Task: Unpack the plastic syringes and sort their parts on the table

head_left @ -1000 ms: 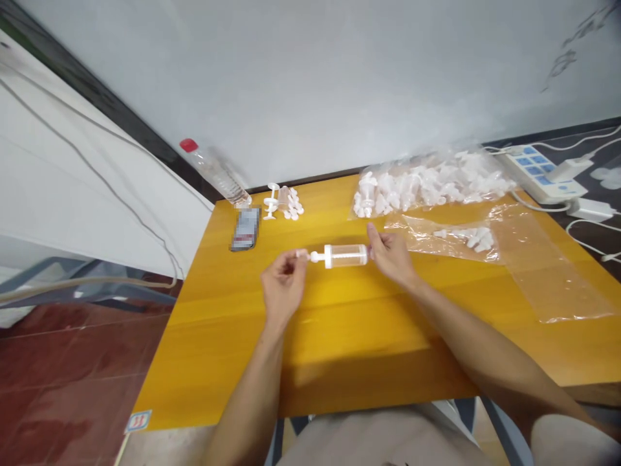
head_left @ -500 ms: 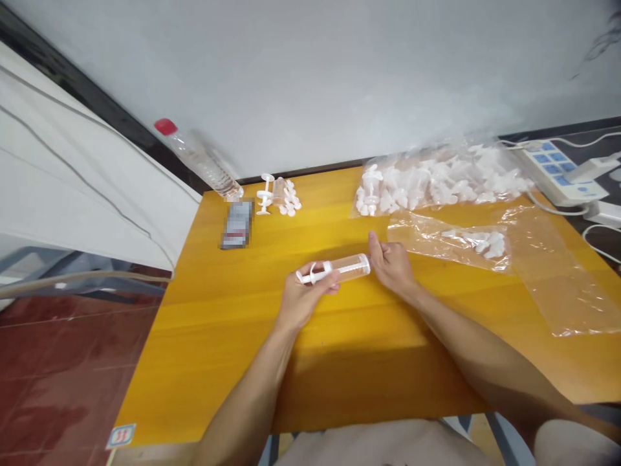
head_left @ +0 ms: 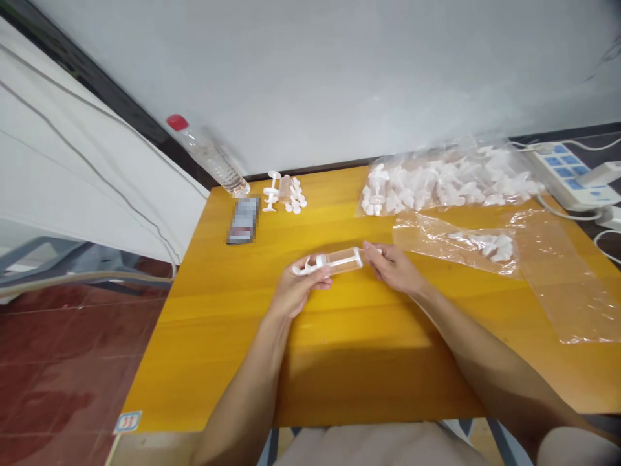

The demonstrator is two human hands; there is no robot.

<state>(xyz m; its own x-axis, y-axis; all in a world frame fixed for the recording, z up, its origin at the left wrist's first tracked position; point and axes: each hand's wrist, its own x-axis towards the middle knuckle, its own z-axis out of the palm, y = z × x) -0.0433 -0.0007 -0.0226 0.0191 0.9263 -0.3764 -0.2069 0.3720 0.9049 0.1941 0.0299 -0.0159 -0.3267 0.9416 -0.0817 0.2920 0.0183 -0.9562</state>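
Syringe (head_left: pixel 342 260): clear plastic barrel with a white rod inside, held aslant over the middle of the tabletop (head_left: pixel 339 362), its white handle (head_left: pixel 303 268) pointing to our left; we cannot tell whether any part of it touches the wood.
Left hand (head_left: pixel 294 291): fingers grasping the handle end of the barrel, our thumb lying along the near side.
Right hand (head_left: pixel 398 268): fingers bent in at the other end, thumb tip right at the barrel's end; a small white bit (head_left: pixel 380 250) peeps out above them, and we cannot tell whether they grip it or the barrel.
Loose parts: a white plunger (head_left: pixel 272 191), a clear cylinder (head_left: pixel 285 188) and a cluster of small white pieces (head_left: pixel 297 196), side by side near the wall (head_left: pixel 339 84).
Bottle (head_left: pixel 211 158): clear, red-capped, at the far left corner.
Phone (head_left: pixel 243 220): just in front of the bottle, its screen blurred out.
Full bag (head_left: pixel 402 167): clear plastic packed with white parts, along the wall to our right.
Flat bag (head_left: pixel 427 239): in front of the full one, with a few white parts inside.
Power strip (head_left: pixel 567 171): far right, with blue sockets and white plugs.
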